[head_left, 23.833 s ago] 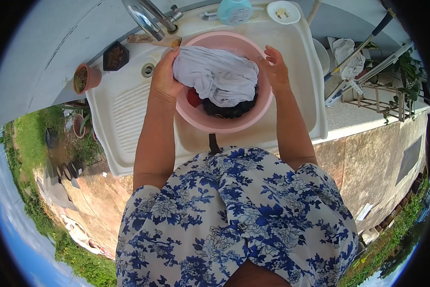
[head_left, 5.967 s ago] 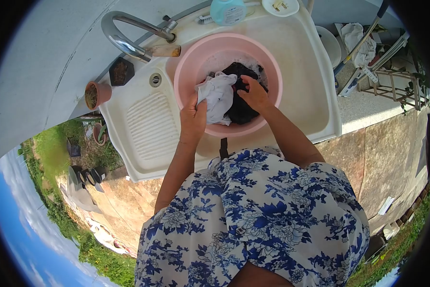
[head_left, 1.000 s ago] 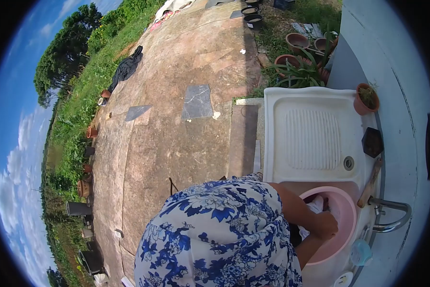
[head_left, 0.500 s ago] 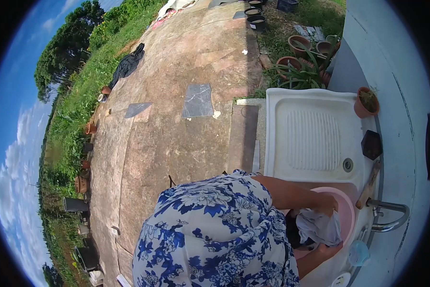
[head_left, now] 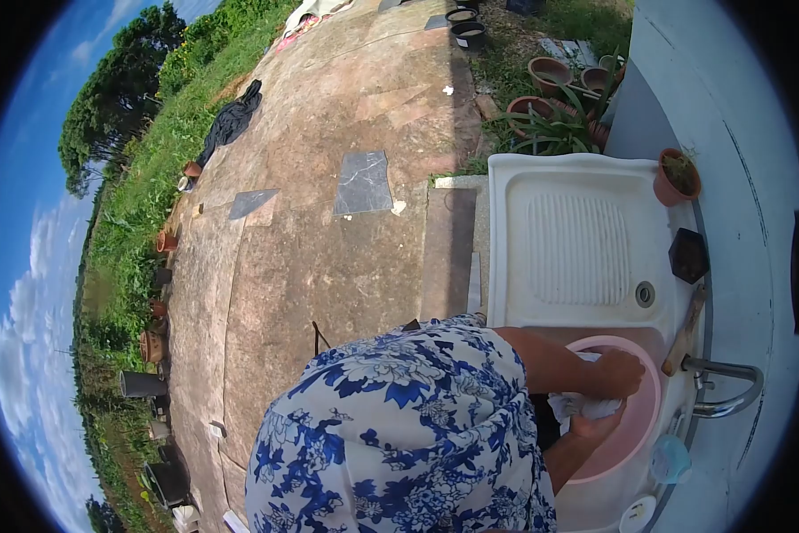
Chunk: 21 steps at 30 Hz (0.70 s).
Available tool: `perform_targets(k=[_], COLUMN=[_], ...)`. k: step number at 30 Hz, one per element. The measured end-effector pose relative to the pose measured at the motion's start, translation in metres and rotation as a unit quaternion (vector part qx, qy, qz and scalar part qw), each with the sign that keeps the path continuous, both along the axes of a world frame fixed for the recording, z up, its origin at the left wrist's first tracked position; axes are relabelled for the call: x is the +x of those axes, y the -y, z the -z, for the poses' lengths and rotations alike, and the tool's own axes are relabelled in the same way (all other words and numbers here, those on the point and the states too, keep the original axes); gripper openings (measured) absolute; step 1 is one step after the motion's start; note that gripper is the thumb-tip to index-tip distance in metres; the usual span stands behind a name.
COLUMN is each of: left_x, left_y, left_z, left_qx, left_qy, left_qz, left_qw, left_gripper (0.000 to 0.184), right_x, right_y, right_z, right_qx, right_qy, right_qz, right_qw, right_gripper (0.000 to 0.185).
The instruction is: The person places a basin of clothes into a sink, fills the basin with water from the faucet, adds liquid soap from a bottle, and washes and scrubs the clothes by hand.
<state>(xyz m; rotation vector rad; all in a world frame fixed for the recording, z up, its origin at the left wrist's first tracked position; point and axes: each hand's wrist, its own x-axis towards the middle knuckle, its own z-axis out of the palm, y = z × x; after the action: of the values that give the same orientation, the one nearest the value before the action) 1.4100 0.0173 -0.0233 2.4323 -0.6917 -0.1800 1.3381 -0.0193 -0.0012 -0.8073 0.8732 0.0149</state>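
Note:
A pink basin (head_left: pixel 646 426) sits in the sink at the lower right, under both my hands. My left hand (head_left: pixel 619 373), the upper one in the view, is closed in a fist round a wet-looking white cloth (head_left: pixel 602 409). Just below it, my right hand (head_left: pixel 595 426) grips the same cloth, which is bunched between the two hands. Some of the cloth hangs towards my body. Something black (head_left: pixel 546 422) shows beside it, partly hidden by my forearms. Whether the cloth is a garment I cannot tell.
The white sink has a ribbed washboard (head_left: pixel 577 249) with a drain. A curved metal tap (head_left: pixel 737 395) stands beyond the basin. Along the wall side are a wooden-handled brush-like tool (head_left: pixel 684 333), a black hexagonal pot (head_left: pixel 688 255), a potted plant (head_left: pixel 677 178) and a translucent blue container (head_left: pixel 671 459).
The cloth was spread loosely between my hands and is now bunched tight. My hands have come closer together, and my left hand has turned into a fist. The view has shifted slightly.

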Motion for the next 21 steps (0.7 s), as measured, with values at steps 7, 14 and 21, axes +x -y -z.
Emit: perform_targets(k=[7,14,21], left_x=[-0.049,0.019,-0.007], left_y=[-0.009,-0.003,-0.020], left_z=[-0.028,0.033,-0.017], left_qx=[-0.086,-0.046,-0.121], left_qy=[-0.048,-0.004,-0.279], left_qz=[0.113,0.017,0.031], left_qw=[0.989,0.999,0.952], left_gripper=[0.020,0.020,0.036], right_x=[-0.008,-0.018,-0.002], right_y=[0.010,0.014,0.067], right_z=[0.031,0.037,0.022], right_qx=[0.012,0.081,0.031], right_qy=[0.053,0.026,0.029], right_qz=[-0.040,-0.050,0.043], right_qw=[0.998,0.995,0.998], right_gripper=[0.059,0.051,0.053])
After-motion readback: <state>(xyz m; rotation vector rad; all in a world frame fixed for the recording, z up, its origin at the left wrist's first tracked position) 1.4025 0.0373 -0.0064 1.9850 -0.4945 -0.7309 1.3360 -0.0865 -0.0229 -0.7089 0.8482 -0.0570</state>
